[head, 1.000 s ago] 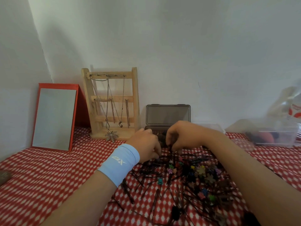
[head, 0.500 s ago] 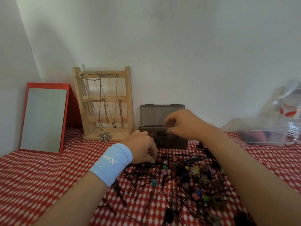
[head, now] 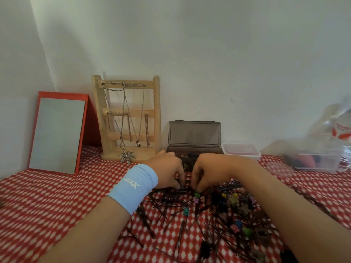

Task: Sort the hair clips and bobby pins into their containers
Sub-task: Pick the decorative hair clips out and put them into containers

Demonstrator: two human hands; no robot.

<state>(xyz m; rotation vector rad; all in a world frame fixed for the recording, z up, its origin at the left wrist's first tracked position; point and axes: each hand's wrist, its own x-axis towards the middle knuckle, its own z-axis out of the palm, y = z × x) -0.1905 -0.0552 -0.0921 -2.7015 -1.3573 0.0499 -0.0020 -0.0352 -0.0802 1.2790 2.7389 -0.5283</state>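
The grip of our left hand (head: pixel 167 170) and of our right hand (head: pixel 208 170) is curled down, fingertips together at the far side of the heap. Dark pin ends show beneath them, but we cannot tell whether either hand has anything pinched.

The bobby pins (head: pixel 171 205) lie criss-crossed and flat on the checked cloth of the counter (head: pixel 57 205), spreading from our hands toward its near edge and to the right. We judge them light, thin, stiff and slick. They will likely tangle and slide rather than lift, so we would take one by its closed loop end or mid-shaft, nails under it, and draw it out lengthwise.

The small flower-shaped clips (head: pixel 235 200) sit mixed into the right side of the same heap. They look like hard plastic, nearly weightless and sprung. We would pinch them across the body, since the teeth may snag pins.

Just beyond our hands, at the counter's back edge, stands the smoky brown box (head: pixel 194 137) with its lid up and dark contents that we cannot make out. A clear tub (head: pixel 241 151) stands just beside it to the right.
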